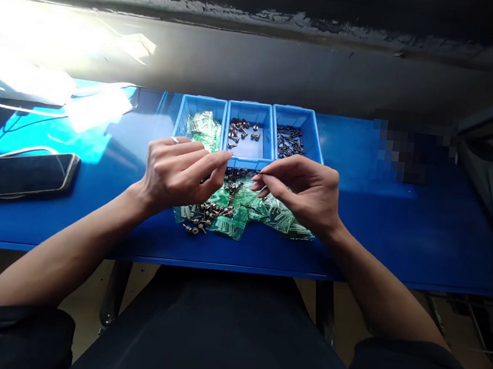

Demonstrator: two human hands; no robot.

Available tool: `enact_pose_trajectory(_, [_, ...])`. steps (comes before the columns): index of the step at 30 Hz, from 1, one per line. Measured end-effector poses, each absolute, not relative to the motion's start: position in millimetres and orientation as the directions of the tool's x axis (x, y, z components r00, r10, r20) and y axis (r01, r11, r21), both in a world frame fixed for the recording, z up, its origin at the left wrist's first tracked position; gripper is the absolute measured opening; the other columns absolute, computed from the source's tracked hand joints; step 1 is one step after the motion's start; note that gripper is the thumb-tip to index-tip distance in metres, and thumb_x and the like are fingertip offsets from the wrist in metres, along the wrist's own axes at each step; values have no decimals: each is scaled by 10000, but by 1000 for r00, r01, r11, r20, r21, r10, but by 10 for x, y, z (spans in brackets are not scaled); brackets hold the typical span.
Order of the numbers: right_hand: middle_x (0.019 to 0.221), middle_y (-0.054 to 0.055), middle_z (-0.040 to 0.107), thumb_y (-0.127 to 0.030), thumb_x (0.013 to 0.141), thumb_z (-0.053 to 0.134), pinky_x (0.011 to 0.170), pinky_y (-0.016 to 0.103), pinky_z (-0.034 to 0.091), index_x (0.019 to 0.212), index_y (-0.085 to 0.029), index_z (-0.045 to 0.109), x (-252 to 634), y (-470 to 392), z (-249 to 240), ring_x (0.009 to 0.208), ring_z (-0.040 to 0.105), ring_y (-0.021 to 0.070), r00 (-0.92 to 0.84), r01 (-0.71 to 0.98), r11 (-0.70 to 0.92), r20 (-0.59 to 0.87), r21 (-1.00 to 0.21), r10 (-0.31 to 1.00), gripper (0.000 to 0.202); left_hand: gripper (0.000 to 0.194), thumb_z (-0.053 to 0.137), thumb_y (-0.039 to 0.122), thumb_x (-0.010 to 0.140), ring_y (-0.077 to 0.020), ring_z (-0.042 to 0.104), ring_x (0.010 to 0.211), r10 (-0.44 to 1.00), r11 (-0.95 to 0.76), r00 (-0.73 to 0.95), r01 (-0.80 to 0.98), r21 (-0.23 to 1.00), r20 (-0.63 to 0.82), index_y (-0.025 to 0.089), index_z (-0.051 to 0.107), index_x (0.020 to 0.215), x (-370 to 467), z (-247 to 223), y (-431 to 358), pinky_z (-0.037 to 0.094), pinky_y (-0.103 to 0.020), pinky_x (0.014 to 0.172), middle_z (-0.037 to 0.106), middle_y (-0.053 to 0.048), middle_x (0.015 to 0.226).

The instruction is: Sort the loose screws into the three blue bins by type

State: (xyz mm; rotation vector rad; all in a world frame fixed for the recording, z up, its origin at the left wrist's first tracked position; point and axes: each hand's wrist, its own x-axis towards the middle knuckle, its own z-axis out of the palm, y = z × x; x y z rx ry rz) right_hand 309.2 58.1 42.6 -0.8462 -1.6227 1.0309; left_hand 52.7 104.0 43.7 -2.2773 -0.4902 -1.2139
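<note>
My left hand [182, 169] is closed, thumb and index finger pinched together at the front edge of the blue bins; whatever the pinch holds is too small to make out. Opposite it, my right hand [305, 190] pinches a small dark piece [260, 173] between thumb and fingertips. Below and between the hands lies a heap of small green-tinted plastic bags [228, 226] with pale pieces inside. Loose metal knurled screws [212, 210] are scattered over the bags' left side. A few long dark screws [250, 207] rest on top of them.
Three blue bins stand side by side: the left bin [179, 120] holds filled bags, the middle bin [249, 162] metal screws, the right bin [316, 134] long dark screws. A phone [22, 175] and white cable [29, 110] lie left on the blue table [368, 238].
</note>
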Motion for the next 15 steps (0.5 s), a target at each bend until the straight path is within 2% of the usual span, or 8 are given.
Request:
enact_pose_trajectory(3, [868,8,845,-146,944,797,574,309,708,984,-227,813,3078,612,440,709,818,181,-206,-13,389,383,-921,901,92,117,738,97,889,-95,618,497,82,-812,543,522,-260,836,154,737,991,534,398,1055,375,-244,474,669,56,607])
enact_pose_trajectory(5, [819,-12,815,-151,933,808,463,267,626,937,-257,818,3097,677,429,609,743,137,-62,-17,446,446,-895,893,106,110,732,95,889,-93,610,490,68,-819,537,511,-260,841,157,729,979,540,383,1062,349,-243,467,664,57,601])
enact_pose_trajectory(6, [844,-13,816,-165,936,807,464,261,621,950,-271,825,3120,718,419,623,738,134,16,-16,463,463,-886,886,109,107,727,96,892,-95,612,493,62,-822,535,507,-261,843,161,726,978,544,377,1063,348,-242,470,664,59,601])
enact_pose_trajectory(8, [1022,0,845,-214,952,795,640,299,717,1084,-305,834,3187,797,398,833,818,181,95,-22,445,442,-895,892,165,104,717,104,903,-97,613,496,64,-822,533,508,-259,844,171,720,982,552,366,1063,353,-240,477,656,66,598])
enact_pose_trajectory(10, [1281,-2,823,-266,949,796,954,425,746,1276,-351,793,3254,850,379,1185,811,269,69,-18,402,400,-915,914,339,106,706,109,916,-95,609,497,74,-820,536,513,-255,841,178,717,996,554,358,1059,358,-234,482,646,70,596])
enact_pose_trajectory(12, [1473,-29,746,-289,931,807,1202,540,625,1408,-396,730,3288,856,371,1441,680,323,29,23,414,415,-910,909,495,104,701,111,924,-93,604,499,84,-816,544,518,-256,835,176,716,1004,549,354,1055,353,-230,480,639,70,595])
enact_pose_trajectory(14, [1612,-46,646,-272,933,798,1323,585,493,1491,-410,677,3279,819,378,1584,536,335,-7,79,482,483,-873,876,588,95,704,113,927,-91,603,500,93,-812,553,523,-257,828,172,716,1001,538,355,1055,345,-229,477,633,70,593])
enact_pose_trajectory(15, [1653,-41,607,-247,947,779,1341,587,465,1516,-403,660,3264,791,387,1612,498,329,-36,106,516,515,-850,857,602,92,708,112,926,-90,602,500,100,-811,554,527,-256,826,170,716,998,532,357,1056,343,-230,477,633,69,593])
